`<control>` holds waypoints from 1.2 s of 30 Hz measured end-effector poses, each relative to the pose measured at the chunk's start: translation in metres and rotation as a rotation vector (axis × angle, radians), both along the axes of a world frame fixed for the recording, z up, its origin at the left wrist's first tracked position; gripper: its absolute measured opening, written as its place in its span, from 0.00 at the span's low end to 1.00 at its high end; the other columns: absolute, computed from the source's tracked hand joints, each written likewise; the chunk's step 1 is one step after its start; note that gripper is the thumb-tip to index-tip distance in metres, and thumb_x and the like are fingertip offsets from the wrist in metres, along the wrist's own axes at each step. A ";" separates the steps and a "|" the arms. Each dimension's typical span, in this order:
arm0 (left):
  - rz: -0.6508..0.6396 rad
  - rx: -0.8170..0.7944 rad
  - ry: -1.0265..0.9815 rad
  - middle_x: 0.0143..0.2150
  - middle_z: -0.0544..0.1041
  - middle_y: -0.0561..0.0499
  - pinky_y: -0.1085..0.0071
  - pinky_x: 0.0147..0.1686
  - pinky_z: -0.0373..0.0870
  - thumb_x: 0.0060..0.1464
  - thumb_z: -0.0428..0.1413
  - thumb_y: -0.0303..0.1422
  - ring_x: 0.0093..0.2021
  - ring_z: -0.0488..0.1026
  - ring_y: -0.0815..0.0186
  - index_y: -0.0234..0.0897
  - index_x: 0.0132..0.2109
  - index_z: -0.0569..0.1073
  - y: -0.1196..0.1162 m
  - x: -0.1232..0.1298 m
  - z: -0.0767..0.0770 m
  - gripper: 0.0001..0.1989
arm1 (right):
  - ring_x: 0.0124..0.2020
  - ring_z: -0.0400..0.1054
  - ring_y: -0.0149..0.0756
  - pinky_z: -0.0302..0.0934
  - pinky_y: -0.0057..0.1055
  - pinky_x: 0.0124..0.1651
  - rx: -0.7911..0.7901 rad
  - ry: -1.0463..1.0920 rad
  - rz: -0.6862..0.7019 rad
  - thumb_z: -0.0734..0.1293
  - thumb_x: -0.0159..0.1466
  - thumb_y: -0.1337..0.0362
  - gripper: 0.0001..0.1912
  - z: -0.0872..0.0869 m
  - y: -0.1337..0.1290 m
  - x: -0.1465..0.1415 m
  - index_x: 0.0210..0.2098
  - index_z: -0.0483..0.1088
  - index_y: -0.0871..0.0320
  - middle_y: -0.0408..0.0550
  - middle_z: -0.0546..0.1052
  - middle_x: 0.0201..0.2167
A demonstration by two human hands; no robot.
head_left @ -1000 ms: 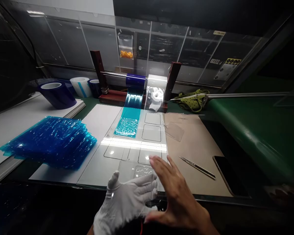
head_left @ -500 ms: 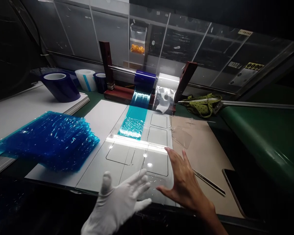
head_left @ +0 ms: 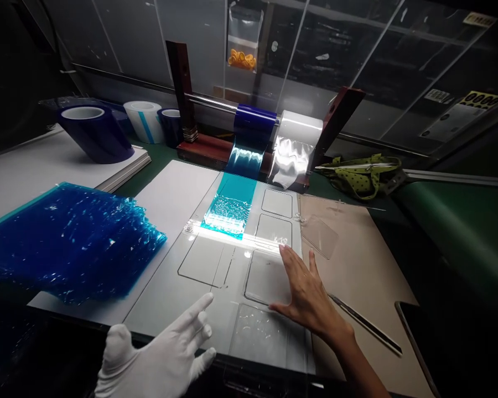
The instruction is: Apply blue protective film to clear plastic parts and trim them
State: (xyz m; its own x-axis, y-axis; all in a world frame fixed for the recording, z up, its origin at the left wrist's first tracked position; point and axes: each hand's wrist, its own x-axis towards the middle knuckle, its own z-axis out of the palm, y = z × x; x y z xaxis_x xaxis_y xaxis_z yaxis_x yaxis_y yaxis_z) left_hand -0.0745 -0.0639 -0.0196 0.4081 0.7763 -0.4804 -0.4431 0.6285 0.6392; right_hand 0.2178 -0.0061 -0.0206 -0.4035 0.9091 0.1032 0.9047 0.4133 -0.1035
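My left hand [head_left: 157, 348], in a white glove, is open and empty near the front edge of the glass sheet [head_left: 161, 309], fingers pointing right. My bare right hand [head_left: 309, 296] spans the right side of a dark-outlined rounded rectangle [head_left: 260, 276]; its thumb and fingers are spread at the near and far edges. I cannot tell whether it touches a clear plate there. Just nearer lies a clear piece with speckles [head_left: 259, 331]. Teal film [head_left: 238, 190] runs down from a blue film roll [head_left: 255, 119] onto the sheet, its end wrinkled and shiny.
A clear film roll [head_left: 301, 127] shares the rod of the dark red stand [head_left: 207, 155]. Blue film sheets [head_left: 74, 243] are piled at left, by a large blue roll [head_left: 95, 135]. Tweezers [head_left: 365, 323], a phone [head_left: 415, 337] and a green pouch [head_left: 365, 174] lie at right.
My left hand has moved left and down, away from the right hand. My right hand stays over the outlined rectangle, thumb and fingers a little closer together. The view has shifted slightly.
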 end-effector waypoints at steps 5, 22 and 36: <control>0.014 -0.050 -0.019 0.53 0.71 0.48 0.53 0.61 0.58 0.29 0.37 0.76 0.61 0.63 0.52 0.45 0.58 0.69 0.004 -0.003 -0.013 0.57 | 0.67 0.47 0.55 0.37 0.61 0.65 0.164 0.116 -0.219 0.64 0.60 0.44 0.47 0.002 0.025 0.035 0.68 0.42 0.60 0.62 0.54 0.67; -0.080 0.263 0.343 0.60 0.65 0.38 0.41 0.62 0.50 0.47 0.48 0.62 0.62 0.61 0.46 0.41 0.67 0.53 0.016 0.036 -0.016 0.47 | 0.30 0.73 0.34 0.66 0.31 0.36 0.331 0.743 -0.607 0.59 0.68 0.54 0.16 0.038 0.063 0.051 0.36 0.72 0.58 0.46 0.78 0.30; -0.055 1.326 1.346 0.67 0.53 0.37 0.45 0.58 0.61 0.30 0.61 0.39 0.64 0.55 0.41 0.38 0.69 0.36 -0.019 0.103 0.056 0.62 | 0.38 0.71 0.38 0.64 0.31 0.37 0.219 1.409 -0.374 0.61 0.66 0.54 0.15 0.060 -0.106 -0.006 0.38 0.78 0.52 0.49 0.77 0.36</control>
State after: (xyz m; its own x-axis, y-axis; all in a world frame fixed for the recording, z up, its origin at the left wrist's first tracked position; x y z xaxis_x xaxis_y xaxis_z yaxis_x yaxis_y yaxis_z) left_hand 0.0286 -0.0833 0.0359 0.3547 0.8630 0.3597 0.6975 -0.5004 0.5129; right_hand 0.2119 -0.1118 0.0392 0.3937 0.8504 0.3490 0.1676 0.3069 -0.9369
